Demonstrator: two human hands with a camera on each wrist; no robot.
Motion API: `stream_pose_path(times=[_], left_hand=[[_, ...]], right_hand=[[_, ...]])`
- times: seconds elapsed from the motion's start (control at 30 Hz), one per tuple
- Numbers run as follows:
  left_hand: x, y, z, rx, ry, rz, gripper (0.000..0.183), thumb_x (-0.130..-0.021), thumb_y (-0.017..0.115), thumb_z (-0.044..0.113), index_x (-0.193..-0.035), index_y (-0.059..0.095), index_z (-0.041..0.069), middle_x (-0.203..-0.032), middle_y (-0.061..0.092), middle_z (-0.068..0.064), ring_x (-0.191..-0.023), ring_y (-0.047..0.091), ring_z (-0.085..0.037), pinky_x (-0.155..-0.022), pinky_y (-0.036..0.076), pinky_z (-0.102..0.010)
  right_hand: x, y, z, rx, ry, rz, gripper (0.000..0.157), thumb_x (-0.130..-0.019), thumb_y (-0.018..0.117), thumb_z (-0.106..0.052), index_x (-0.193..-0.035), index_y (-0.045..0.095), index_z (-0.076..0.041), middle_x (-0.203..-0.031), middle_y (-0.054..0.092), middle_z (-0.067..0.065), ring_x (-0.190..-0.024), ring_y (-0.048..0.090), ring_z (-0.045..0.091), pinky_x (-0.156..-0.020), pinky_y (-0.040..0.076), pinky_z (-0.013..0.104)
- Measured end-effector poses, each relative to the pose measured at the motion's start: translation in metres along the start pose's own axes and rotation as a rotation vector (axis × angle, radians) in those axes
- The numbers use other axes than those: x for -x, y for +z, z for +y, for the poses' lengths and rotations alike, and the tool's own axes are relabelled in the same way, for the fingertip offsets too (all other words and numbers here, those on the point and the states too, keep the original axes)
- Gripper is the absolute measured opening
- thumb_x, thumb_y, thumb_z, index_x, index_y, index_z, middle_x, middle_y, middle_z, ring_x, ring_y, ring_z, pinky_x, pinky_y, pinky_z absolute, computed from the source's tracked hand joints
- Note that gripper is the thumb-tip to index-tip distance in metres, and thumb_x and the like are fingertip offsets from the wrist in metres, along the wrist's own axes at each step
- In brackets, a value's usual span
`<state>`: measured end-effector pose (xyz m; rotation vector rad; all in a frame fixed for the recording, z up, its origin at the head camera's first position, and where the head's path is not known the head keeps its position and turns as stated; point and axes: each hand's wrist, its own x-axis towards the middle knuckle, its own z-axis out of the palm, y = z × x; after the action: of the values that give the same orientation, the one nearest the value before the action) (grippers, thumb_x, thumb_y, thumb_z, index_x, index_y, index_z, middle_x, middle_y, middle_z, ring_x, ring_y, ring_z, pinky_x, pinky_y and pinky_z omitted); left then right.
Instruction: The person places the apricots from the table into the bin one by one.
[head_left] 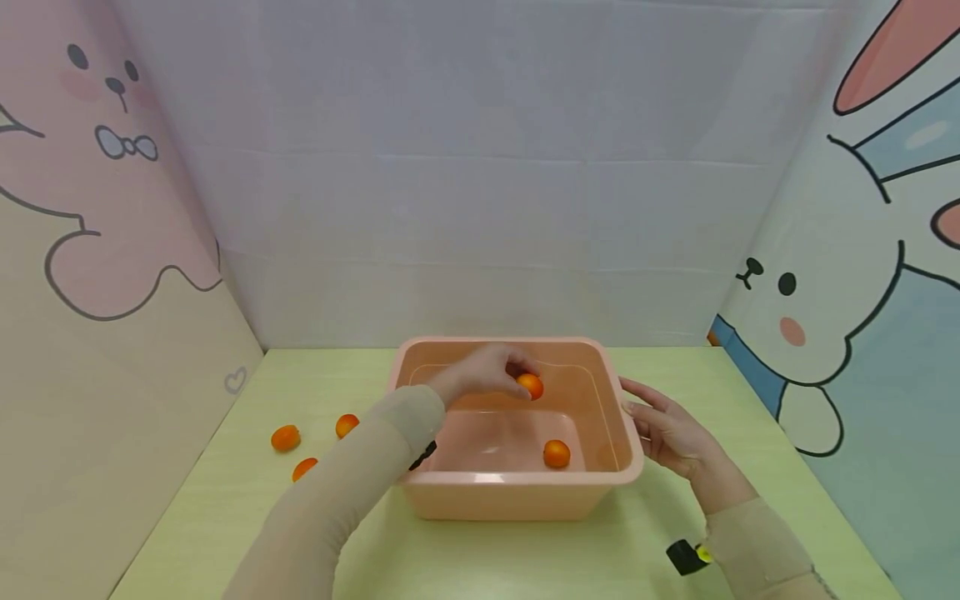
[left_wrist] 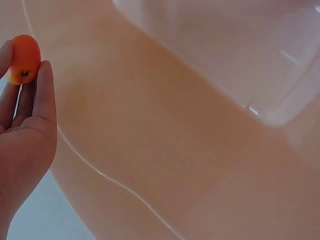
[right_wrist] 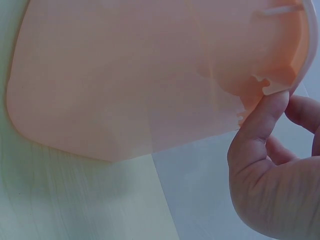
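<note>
My left hand [head_left: 491, 371] reaches over the pink plastic basin [head_left: 498, 497] and pinches a small orange fruit [head_left: 530, 387] between thumb and fingertips. In the left wrist view that oval fruit [left_wrist: 25, 57] shows a dark stem spot, held above the basin's inner wall [left_wrist: 135, 100]. Another orange fruit [head_left: 557, 453] lies on the basin floor. At the basin's right side, my right hand [head_left: 678, 437] touches the rim from outside with thumb and forefinger. The right wrist view shows its thumb [right_wrist: 257, 120] against the underside of the rim, by a notched edge.
Left of the basin, several orange fruits [head_left: 286, 438] lie on the pale green table [head_left: 480, 562], one partly behind my left sleeve [head_left: 352, 475]. A white wall [head_left: 480, 175] stands behind, with cartoon-printed panels [head_left: 847, 325] at both sides.
</note>
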<state>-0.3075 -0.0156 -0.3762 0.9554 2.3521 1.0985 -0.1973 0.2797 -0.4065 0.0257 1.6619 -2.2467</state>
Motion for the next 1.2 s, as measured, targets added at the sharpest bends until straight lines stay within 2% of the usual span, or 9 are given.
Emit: stream_pose_path(times=[0.3,0.57,0.77,0.87,1.07,1.2], left_hand=[[-0.0018,0.0047,-0.0032,0.015,-0.025,-0.012,0.032,-0.084,0.079,0.004,-0.115,0.071,0.003,-0.105,0.070,-0.003,-0.092,0.064,-0.017,-0.083,0.055,-0.023],[-0.0002,0.0053,-0.0062,0.086,-0.088,-0.058,0.028,-0.084,0.079,0.005,-0.110,0.073,0.009,-0.101,0.070,0.001,-0.096,0.063,-0.023,-0.082,0.055,-0.025],[0.0001,0.0054,-0.0090,0.076,-0.118,-0.063,0.027,-0.083,0.080,0.005,-0.109,0.073,0.009,-0.099,0.069,0.001,-0.098,0.062,-0.026,-0.082,0.055,-0.026],[-0.0001,0.0055,-0.0089,0.056,-0.113,-0.065,0.030,-0.083,0.080,0.005,-0.112,0.072,0.005,-0.103,0.070,-0.003,-0.099,0.063,-0.025,-0.083,0.055,-0.026],[-0.0008,0.0048,-0.0097,0.051,-0.096,-0.067,0.041,-0.085,0.077,0.002,-0.123,0.064,-0.006,-0.124,0.064,-0.020,-0.104,0.065,-0.024,-0.089,0.054,-0.027],[-0.0001,0.0033,-0.0091,0.045,-0.099,-0.055,0.042,-0.086,0.076,0.003,-0.125,0.064,-0.005,-0.125,0.064,-0.020,-0.105,0.065,-0.025,-0.090,0.054,-0.029]], right_hand=[[0.0008,-0.0012,-0.0003,0.009,-0.005,-0.002,0.027,-0.103,0.055,-0.016,-0.122,0.065,-0.033,-0.111,0.071,-0.001,-0.089,0.070,0.014,-0.077,0.058,0.028],[0.0000,-0.0039,0.0018,-0.019,-0.050,-0.103,0.030,-0.105,0.050,-0.014,-0.121,0.067,-0.033,-0.108,0.072,0.000,-0.088,0.070,0.012,-0.073,0.058,0.026],[-0.0003,-0.0038,0.0022,-0.022,-0.054,-0.109,0.030,-0.105,0.051,-0.014,-0.121,0.067,-0.033,-0.108,0.072,0.000,-0.088,0.070,0.012,-0.072,0.058,0.025],[-0.0001,-0.0034,0.0022,-0.022,-0.050,-0.105,0.030,-0.105,0.051,-0.014,-0.121,0.067,-0.033,-0.107,0.072,0.000,-0.088,0.070,0.012,-0.072,0.058,0.026],[-0.0007,-0.0029,0.0021,-0.024,-0.042,-0.090,0.029,-0.104,0.052,-0.014,-0.120,0.067,-0.033,-0.108,0.072,0.000,-0.089,0.070,0.013,-0.074,0.058,0.027],[-0.0018,-0.0027,0.0023,-0.023,-0.038,-0.083,0.028,-0.104,0.052,-0.014,-0.120,0.067,-0.033,-0.108,0.072,0.000,-0.089,0.070,0.013,-0.074,0.059,0.027]])
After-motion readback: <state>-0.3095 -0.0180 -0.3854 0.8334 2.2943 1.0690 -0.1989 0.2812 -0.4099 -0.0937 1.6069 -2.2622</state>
